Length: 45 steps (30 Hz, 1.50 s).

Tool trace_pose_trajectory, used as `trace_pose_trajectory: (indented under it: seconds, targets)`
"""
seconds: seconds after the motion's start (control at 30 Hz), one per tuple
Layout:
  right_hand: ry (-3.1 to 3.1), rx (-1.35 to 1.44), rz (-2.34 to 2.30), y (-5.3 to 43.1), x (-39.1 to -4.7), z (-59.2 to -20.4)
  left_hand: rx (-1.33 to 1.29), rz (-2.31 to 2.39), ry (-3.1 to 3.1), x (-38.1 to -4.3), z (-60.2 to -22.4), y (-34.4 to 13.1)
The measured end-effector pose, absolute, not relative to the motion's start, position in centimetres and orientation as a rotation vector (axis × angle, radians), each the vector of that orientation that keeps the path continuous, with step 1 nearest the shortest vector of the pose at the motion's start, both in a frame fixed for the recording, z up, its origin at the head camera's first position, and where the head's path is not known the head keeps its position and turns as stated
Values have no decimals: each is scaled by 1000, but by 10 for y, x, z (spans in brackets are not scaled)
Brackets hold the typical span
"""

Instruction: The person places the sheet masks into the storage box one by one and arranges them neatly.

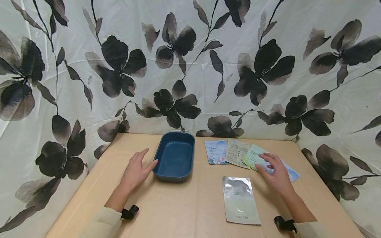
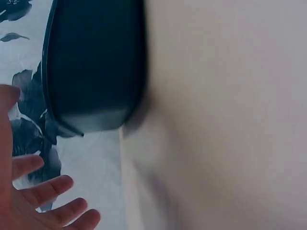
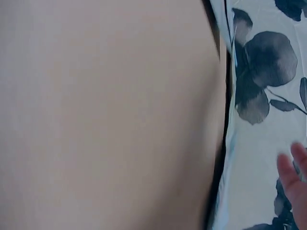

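Note:
A dark blue rectangular tray (image 1: 174, 157) stands on the table, left of the middle. My left hand (image 1: 135, 172) is at its left side, fingers spread and thumb close to the rim; the left wrist view shows the tray's outer wall (image 2: 96, 72) above the loose fingers (image 2: 50, 191). Over on the right, my right hand (image 1: 275, 173) hovers over the flat sachets with its fingers extended. Beneath it lie a green sachet (image 1: 253, 154) and a pale blue one (image 1: 291, 172), partly hidden by the hand. In the right wrist view only some fingertips (image 3: 288, 175) show.
A blue sachet with pink flowers (image 1: 218, 157) and a cream printed one (image 1: 237, 152) overlap beside the green one. Nearer the front lies a silver pouch (image 1: 241, 200). A floral cloth (image 1: 214, 109) hangs behind the wooden table (image 1: 184, 208).

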State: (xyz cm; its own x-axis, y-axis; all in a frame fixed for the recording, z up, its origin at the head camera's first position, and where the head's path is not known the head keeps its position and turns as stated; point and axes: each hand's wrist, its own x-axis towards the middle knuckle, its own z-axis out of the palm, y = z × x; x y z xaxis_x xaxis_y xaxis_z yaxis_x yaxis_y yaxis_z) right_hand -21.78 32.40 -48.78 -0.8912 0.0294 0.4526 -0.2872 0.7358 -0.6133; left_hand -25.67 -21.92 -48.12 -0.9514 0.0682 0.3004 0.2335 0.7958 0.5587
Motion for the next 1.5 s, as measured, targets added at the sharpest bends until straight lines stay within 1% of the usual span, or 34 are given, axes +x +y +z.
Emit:
trace_pose_trajectory:
  seconds: [0.23, 0.53, 0.83, 1.07, 1.5]
  targets:
    - [-2473, 223, 1238, 312, -211, -493, -110, -1265, -2717, -254, -487, -206]
    - [-2585, 83, 1480, 307, -212, -493, 42, -1517, -2650, -255, -490, -197]
    - [-2702, -42, 1672, 308, -217, -496, 52, -1651, -2625, -258, -485, -198]
    - [-2781, -33, 1652, 308, -223, -502, 24, -1626, -2636, -261, -485, -199]
    - [-2872, 49, 1518, 309, -231, -503, -43, -1779, -2582, -267, -483, -207]
